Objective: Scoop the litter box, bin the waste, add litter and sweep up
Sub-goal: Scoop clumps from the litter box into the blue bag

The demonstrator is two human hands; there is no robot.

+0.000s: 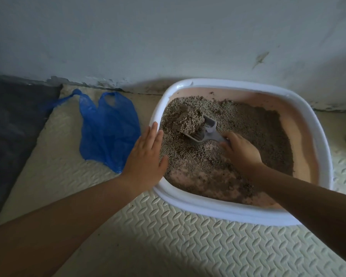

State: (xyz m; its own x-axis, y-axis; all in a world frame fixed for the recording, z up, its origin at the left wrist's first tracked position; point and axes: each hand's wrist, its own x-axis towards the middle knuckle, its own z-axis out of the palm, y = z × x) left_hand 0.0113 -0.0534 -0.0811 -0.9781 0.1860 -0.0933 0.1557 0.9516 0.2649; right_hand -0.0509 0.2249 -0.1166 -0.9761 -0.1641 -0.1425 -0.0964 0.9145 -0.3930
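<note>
– So, where is the big litter box with the white plastic rim and pink inside (228,213)?
– It sits on the cream foam floor mat with the bumpy pattern (168,246), over on the right. Its far side is close to the pale wall (168,37).
– What is in it?
– Grey-brown grainy litter (268,140). It is thick at the far side and on the right. At the near side the pink bottom shows through.
– And the small grey plastic scoop (207,129)?
– It is inside the box, in the left part of the litter. A lumpy clump of stuck-together litter (188,119) lies on it.
– Who holds it?
– The right hand (242,150). Its fingers are curled tight round the scoop's handle.
– What about the left hand (146,154)?
– It lies flat on the left rim of the box, fingers straight, holding nothing.
– Is there a bag?
– Yes, a thin blue plastic bag with handles (108,132). It lies flat on the mat, just left of the box, close to the left hand.
– Anything else?
– A dark grey floor covering (14,126) at the far left.
</note>
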